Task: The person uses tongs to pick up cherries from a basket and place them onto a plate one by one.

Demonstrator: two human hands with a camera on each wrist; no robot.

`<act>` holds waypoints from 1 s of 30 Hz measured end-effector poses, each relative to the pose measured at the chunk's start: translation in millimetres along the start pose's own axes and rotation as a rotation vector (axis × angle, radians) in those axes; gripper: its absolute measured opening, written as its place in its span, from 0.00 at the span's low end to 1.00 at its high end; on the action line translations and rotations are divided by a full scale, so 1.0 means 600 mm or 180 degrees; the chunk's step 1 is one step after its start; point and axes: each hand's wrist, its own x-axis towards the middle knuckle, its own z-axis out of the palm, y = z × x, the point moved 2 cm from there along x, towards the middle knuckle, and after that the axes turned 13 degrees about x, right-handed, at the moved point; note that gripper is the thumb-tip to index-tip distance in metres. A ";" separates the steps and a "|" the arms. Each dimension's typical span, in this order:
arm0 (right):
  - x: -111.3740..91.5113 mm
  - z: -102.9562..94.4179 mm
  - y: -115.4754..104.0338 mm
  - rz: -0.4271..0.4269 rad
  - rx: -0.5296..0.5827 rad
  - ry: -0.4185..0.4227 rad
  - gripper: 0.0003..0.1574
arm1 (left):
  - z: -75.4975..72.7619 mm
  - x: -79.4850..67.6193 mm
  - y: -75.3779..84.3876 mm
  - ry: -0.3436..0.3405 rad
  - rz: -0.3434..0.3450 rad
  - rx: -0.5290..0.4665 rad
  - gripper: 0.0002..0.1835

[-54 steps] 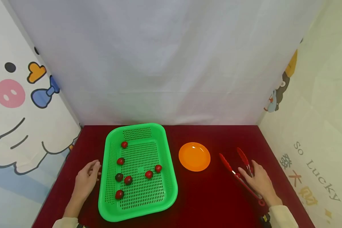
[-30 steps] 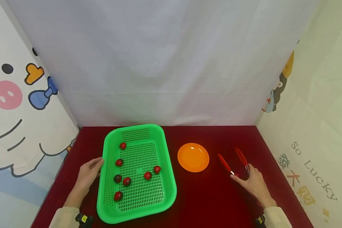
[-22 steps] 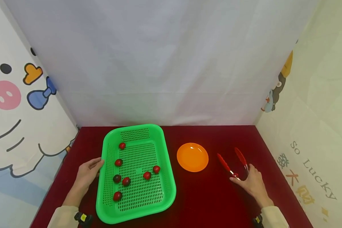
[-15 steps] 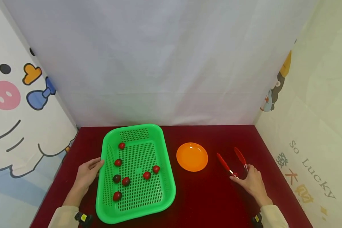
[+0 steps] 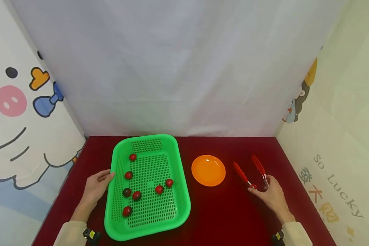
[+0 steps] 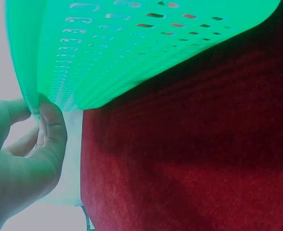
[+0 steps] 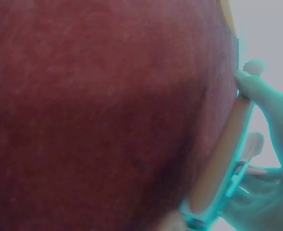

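Note:
A green perforated basket (image 5: 181, 191) sits on the dark red table, with several small red tomato-like fruits (image 5: 136, 195) scattered over its floor. My left hand (image 5: 94, 188) pinches the basket's left rim between thumb and fingers, as the left wrist view shows close up (image 6: 35, 149). To the right, my right hand (image 5: 272, 196) grips a pair of tongs (image 5: 240, 172) with red tips and metal arms. The tongs' arms are spread apart and point away from me. In the right wrist view, the thumb lies on one arm of the tongs (image 7: 223, 154); the fingers are at the other.
An orange plate (image 5: 208, 170) lies between the basket and the tongs. The red table (image 5: 221, 215) ends at a pale cloth wall (image 5: 184, 68) behind, with printed cloth panels (image 5: 18, 136) on both sides.
My left hand has moved right onto the basket's rim and taken hold of it. My right hand has closed around the tongs, whose tips now sit slightly farther from me.

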 end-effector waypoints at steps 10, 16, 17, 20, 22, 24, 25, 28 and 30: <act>0.014 -0.008 -0.023 -0.0130 -0.0036 0.0099 0.64 | 0.005 0.002 0.002 0.0053 -0.0001 -0.0006 0.35; 0.018 -0.008 -0.038 -0.0057 -0.0127 0.0181 0.62 | 0.006 0.002 0.000 0.0064 -0.0009 -0.0013 0.35; 0.019 -0.008 -0.040 -0.0064 -0.0148 0.0212 0.62 | 0.006 0.002 0.000 0.0065 -0.0009 -0.0011 0.35; 0.022 -0.008 -0.045 -0.0114 -0.0193 0.0294 0.62 | 0.007 0.002 -0.002 0.0076 -0.0006 -0.0023 0.35; 0.024 -0.008 -0.049 -0.0144 -0.0195 0.0323 0.62 | 0.008 0.002 -0.002 0.0088 -0.0004 -0.0032 0.34; 0.027 -0.008 -0.054 -0.0171 -0.0195 0.0343 0.64 | 0.008 0.003 -0.002 0.0095 -0.0005 -0.0054 0.34; 0.028 -0.008 -0.056 -0.0178 -0.0195 0.0351 0.64 | 0.008 0.002 -0.002 0.0096 -0.0012 -0.0070 0.34; 0.032 -0.009 -0.066 -0.0190 -0.0228 0.0373 0.63 | 0.008 0.003 -0.002 0.0102 -0.0022 -0.0091 0.34; 0.035 -0.008 -0.074 -0.0191 -0.0258 0.0373 0.61 | 0.008 0.003 -0.001 0.0112 -0.0032 -0.0091 0.34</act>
